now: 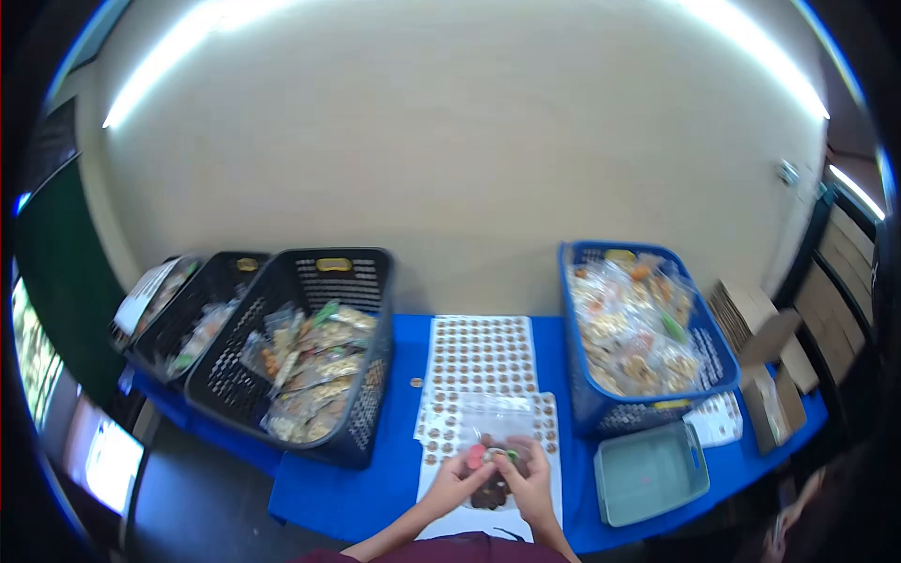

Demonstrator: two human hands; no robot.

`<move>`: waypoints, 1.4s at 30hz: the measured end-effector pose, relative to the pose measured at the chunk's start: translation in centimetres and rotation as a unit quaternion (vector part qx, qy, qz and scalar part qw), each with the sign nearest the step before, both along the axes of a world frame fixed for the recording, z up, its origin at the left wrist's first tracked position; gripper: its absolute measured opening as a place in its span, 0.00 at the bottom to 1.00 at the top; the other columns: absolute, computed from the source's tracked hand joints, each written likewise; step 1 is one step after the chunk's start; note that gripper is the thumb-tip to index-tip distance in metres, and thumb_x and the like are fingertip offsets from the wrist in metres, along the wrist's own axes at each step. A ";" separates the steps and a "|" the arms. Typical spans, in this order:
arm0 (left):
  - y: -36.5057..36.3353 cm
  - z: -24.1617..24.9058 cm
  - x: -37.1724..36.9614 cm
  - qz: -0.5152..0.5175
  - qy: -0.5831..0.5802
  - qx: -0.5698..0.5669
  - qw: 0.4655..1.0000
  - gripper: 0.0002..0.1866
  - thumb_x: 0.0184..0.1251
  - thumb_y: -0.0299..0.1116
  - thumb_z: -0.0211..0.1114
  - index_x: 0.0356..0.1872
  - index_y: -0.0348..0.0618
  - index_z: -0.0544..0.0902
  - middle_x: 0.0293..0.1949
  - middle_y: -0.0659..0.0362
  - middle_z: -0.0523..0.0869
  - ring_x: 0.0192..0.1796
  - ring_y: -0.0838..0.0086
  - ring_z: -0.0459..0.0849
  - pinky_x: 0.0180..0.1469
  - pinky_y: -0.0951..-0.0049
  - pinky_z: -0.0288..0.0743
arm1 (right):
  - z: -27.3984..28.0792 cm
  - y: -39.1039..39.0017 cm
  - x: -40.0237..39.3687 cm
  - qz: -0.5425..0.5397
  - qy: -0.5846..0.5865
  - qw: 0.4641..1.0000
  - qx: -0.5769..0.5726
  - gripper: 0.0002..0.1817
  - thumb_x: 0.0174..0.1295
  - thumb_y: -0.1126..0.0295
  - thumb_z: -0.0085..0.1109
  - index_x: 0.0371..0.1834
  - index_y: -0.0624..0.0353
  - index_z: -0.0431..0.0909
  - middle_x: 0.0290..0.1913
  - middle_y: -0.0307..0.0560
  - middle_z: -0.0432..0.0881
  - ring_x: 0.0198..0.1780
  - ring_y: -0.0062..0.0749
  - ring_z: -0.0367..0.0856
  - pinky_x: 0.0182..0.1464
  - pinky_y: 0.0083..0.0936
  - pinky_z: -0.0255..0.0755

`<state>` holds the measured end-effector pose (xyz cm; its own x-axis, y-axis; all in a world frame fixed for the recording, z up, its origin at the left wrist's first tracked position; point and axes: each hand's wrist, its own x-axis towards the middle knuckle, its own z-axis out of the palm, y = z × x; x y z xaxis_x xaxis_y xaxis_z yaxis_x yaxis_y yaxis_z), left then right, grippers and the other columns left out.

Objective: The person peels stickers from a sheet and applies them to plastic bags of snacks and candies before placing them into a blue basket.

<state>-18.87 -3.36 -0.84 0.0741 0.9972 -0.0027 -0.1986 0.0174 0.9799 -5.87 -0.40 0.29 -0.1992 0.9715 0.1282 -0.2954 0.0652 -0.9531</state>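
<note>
head view: a clear bag [496, 413] lies between both hands at the middle of the table's [394, 511] near edge, above printed sheets [481, 349] bearing rows of round brown marks. the left hand [459, 477] and right hand [531, 479] have their fingers bent and narrow, holding the bag from either side; whether the tips pinch only film or also the pink piece [476, 456] between them, i cannot tell. dark lumps [489, 496] sit low in the bag, toward the near edge; its far end looks flat.

it should be light, soft and floppy, with slick film and most of its weight in the lumps. those may be brittle, so a hard squeeze there could crack them. the flat far end or the side edges look the safest hold, with fingers under the filled part. the green tray [649, 474] rests by the table's near right edge, apart from the bag.
</note>
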 end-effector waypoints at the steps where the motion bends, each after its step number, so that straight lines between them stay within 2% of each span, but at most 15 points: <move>1: -0.1 -0.3 -0.1 0.003 0.004 -0.006 1.000 0.15 0.60 0.31 0.57 0.46 0.36 0.71 0.40 0.60 0.78 0.40 0.83 0.75 0.42 0.82 0.70 | -0.1 0.0 0.0 -0.012 -0.038 0.999 -0.006 0.14 0.53 0.75 0.56 0.43 0.64 0.67 0.36 0.44 0.76 0.37 0.22 0.75 0.39 0.15 0.69; 3: -0.4 0.0 0.3 0.043 -0.012 0.039 0.998 0.15 0.59 0.32 0.58 0.46 0.36 0.72 0.38 0.62 0.78 0.39 0.85 0.74 0.40 0.83 0.70 | -0.5 0.1 -0.7 -0.013 -0.012 1.000 0.004 0.12 0.54 0.76 0.54 0.41 0.64 0.67 0.33 0.44 0.77 0.34 0.21 0.75 0.35 0.14 0.68; 7: -1.4 0.2 -0.9 0.076 0.055 0.068 0.993 0.19 0.59 0.33 0.58 0.49 0.35 0.69 0.37 0.62 0.77 0.39 0.85 0.73 0.41 0.82 0.69 | -0.5 -0.1 -2.4 0.015 0.025 0.999 -0.032 0.10 0.56 0.76 0.51 0.41 0.64 0.67 0.32 0.45 0.77 0.34 0.22 0.76 0.36 0.15 0.69; 10: -1.9 -1.4 -1.5 0.102 0.021 0.063 0.993 0.19 0.59 0.32 0.58 0.49 0.35 0.69 0.38 0.62 0.77 0.39 0.84 0.74 0.41 0.82 0.69 | -0.3 -0.2 -2.9 0.056 0.017 0.997 -0.054 0.11 0.56 0.75 0.52 0.41 0.64 0.66 0.33 0.45 0.77 0.35 0.23 0.76 0.36 0.16 0.69; 11: -2.1 -1.4 -1.6 0.091 -0.047 0.029 0.994 0.19 0.59 0.31 0.58 0.50 0.35 0.69 0.39 0.62 0.77 0.39 0.84 0.74 0.41 0.82 0.69 | -0.3 -0.2 -3.0 0.071 0.015 0.995 -0.064 0.11 0.56 0.75 0.53 0.41 0.64 0.66 0.34 0.45 0.77 0.35 0.23 0.76 0.37 0.16 0.69; 13: -2.4 -0.6 -1.6 0.123 -0.063 0.027 0.990 0.18 0.59 0.30 0.58 0.50 0.35 0.69 0.38 0.63 0.77 0.39 0.84 0.74 0.40 0.84 0.69 | -0.5 -0.2 -3.1 0.075 0.011 0.996 -0.044 0.13 0.54 0.75 0.55 0.41 0.64 0.66 0.34 0.45 0.77 0.36 0.24 0.76 0.38 0.16 0.69; 16: -2.2 -0.7 -1.6 0.088 -0.080 0.018 0.993 0.19 0.59 0.31 0.58 0.50 0.36 0.69 0.38 0.63 0.77 0.39 0.84 0.74 0.40 0.84 0.69 | 0.7 -0.7 -3.5 0.059 0.013 0.997 -0.040 0.11 0.54 0.75 0.56 0.40 0.64 0.69 0.34 0.46 0.77 0.36 0.23 0.76 0.37 0.16 0.69; 17: -1.8 -1.1 -1.9 0.091 0.041 0.024 0.995 0.20 0.58 0.33 0.59 0.50 0.36 0.69 0.38 0.63 0.77 0.39 0.84 0.74 0.39 0.83 0.70 | 0.5 -0.7 -3.2 0.055 0.012 0.997 -0.051 0.11 0.53 0.75 0.56 0.40 0.64 0.69 0.34 0.46 0.77 0.36 0.23 0.76 0.37 0.16 0.69; 19: -1.8 -0.8 -1.8 0.068 0.059 0.021 0.996 0.20 0.58 0.34 0.59 0.50 0.36 0.69 0.38 0.62 0.77 0.39 0.83 0.75 0.40 0.83 0.70 | -0.3 -0.3 -2.6 0.045 0.013 0.996 -0.073 0.12 0.53 0.75 0.56 0.40 0.64 0.69 0.34 0.46 0.77 0.35 0.23 0.76 0.37 0.16 0.70; 22: -1.5 0.3 -1.8 0.025 0.026 -0.003 0.999 0.19 0.59 0.31 0.58 0.51 0.37 0.69 0.41 0.62 0.76 0.42 0.82 0.74 0.44 0.82 0.69 | -0.6 -0.5 -2.4 0.012 0.031 0.998 -0.059 0.11 0.57 0.68 0.53 0.38 0.64 0.70 0.33 0.44 0.77 0.33 0.21 0.75 0.35 0.15 0.69; 24: -1.2 0.2 -1.8 0.014 0.019 0.017 1.000 0.20 0.59 0.33 0.58 0.51 0.36 0.68 0.40 0.61 0.76 0.41 0.83 0.74 0.43 0.82 0.69 | -0.8 -0.5 -2.2 -0.003 0.034 0.999 -0.036 0.14 0.60 0.62 0.50 0.39 0.64 0.70 0.32 0.42 0.77 0.32 0.20 0.75 0.35 0.15 0.69; 27: -1.1 0.3 -1.7 0.019 -0.002 0.013 1.000 0.20 0.60 0.34 0.57 0.51 0.36 0.68 0.40 0.61 0.77 0.40 0.83 0.75 0.42 0.82 0.70 | 0.0 -0.5 -2.0 0.015 0.021 1.000 -0.016 0.16 0.60 0.61 0.50 0.40 0.64 0.70 0.33 0.43 0.77 0.34 0.20 0.75 0.36 0.16 0.69; 28: -1.1 0.2 -1.5 0.032 -0.007 0.003 0.999 0.20 0.60 0.34 0.57 0.51 0.36 0.68 0.40 0.61 0.77 0.40 0.83 0.75 0.42 0.82 0.70 | 0.2 -0.6 -1.6 0.043 0.029 0.997 -0.054 0.14 0.58 0.65 0.52 0.42 0.64 0.69 0.36 0.43 0.77 0.36 0.21 0.75 0.38 0.16 0.69; 32: -0.7 -0.4 -1.1 0.065 -0.009 0.007 0.998 0.16 0.62 0.35 0.54 0.47 0.35 0.71 0.38 0.61 0.78 0.39 0.84 0.75 0.40 0.83 0.70 | 0.0 -0.4 -1.5 0.078 0.001 0.997 -0.006 0.15 0.54 0.74 0.55 0.44 0.65 0.68 0.40 0.45 0.75 0.42 0.23 0.73 0.44 0.19 0.67; 42: -1.1 0.9 -0.5 0.059 0.024 0.045 0.997 0.15 0.64 0.35 0.52 0.45 0.33 0.72 0.35 0.62 0.79 0.37 0.86 0.74 0.38 0.85 0.69 | 0.1 -1.0 -0.9 0.068 0.037 0.997 -0.030 0.13 0.58 0.73 0.51 0.45 0.66 0.68 0.39 0.46 0.76 0.42 0.23 0.74 0.45 0.18 0.67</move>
